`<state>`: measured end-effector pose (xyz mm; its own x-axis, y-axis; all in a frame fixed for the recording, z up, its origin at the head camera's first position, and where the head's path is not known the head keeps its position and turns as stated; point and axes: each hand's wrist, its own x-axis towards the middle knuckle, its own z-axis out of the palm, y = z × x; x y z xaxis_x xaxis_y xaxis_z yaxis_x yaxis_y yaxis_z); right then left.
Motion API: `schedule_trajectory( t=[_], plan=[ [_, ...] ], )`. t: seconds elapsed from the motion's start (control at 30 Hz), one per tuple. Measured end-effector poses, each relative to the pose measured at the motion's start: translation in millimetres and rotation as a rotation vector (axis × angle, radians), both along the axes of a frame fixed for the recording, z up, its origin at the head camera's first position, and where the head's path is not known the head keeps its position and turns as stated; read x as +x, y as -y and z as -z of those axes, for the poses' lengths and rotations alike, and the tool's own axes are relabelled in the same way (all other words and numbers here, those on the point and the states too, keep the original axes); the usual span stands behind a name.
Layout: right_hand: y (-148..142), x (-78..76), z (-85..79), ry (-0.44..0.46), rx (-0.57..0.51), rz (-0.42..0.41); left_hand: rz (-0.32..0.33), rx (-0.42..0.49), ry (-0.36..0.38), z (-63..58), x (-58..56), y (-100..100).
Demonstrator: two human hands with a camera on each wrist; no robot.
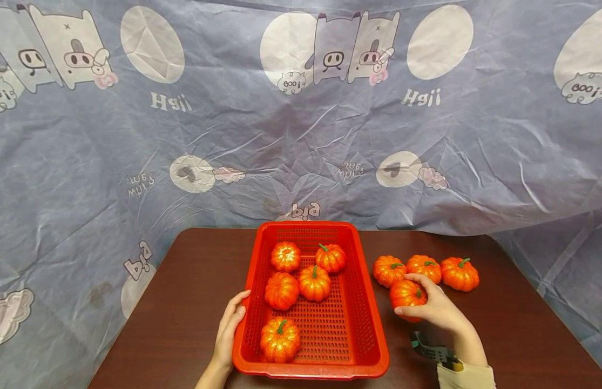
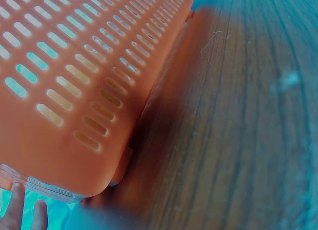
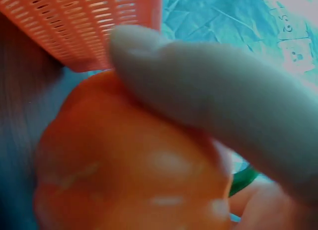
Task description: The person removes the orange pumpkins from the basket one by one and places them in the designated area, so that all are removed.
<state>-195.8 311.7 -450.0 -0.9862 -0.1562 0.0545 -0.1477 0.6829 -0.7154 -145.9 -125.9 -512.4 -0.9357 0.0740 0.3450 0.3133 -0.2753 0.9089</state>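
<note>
In the head view my right hand [image 1: 439, 306] grips a small orange pumpkin [image 1: 405, 296] by its sides, right of the red plastic basket [image 1: 373, 324]. Up close in the right wrist view, the thumb [image 3: 198, 81] lies across that pumpkin [image 3: 134, 155], and a bit of green stem shows beside it. My left hand [image 1: 229, 329] rests against the basket's left wall, fingers fairly straight along the rim. Its fingertips [image 2: 16, 202] touch the basket [image 2: 69, 155] at the corner of the left wrist view. Several pumpkins [image 1: 315, 283] lie inside the basket, mostly toward its left and back.
Three more pumpkins [image 1: 424, 268] stand in a row on the brown table [image 1: 194, 292], right of the basket and behind the held one. A grey printed cloth [image 1: 262, 135] hangs behind the table. A dark strap [image 1: 432, 350] sits at my right wrist.
</note>
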Motion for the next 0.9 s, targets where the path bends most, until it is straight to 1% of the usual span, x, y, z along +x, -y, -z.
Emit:
schedule_trajectory(
  t=[0.1, 0.23, 0.53, 0.7, 0.9],
  plan=[
    [2, -0.5, 4.4, 0.016, 0.057, -0.008, 0.001, 0.001, 0.003, 0.0, 0.0, 0],
    [4, -1.1, 9.6, 0.041, 0.085, -0.036, -0.001, -0.003, 0.011, 0.2, -0.1, 0],
    [7, -3.9, 18.9, 0.096, 0.083, -0.065, -0.007, -0.005, 0.016, 0.4, -0.1, 0],
    [5, -2.9, 18.3, 0.116, 0.089, -0.055, -0.009, -0.002, 0.012, 0.4, 0.0, 0],
    [1, -2.1, 18.6, 0.185, 0.074, -0.039, -0.01, -0.004, 0.002, -0.1, 0.1, 0]
  ],
)
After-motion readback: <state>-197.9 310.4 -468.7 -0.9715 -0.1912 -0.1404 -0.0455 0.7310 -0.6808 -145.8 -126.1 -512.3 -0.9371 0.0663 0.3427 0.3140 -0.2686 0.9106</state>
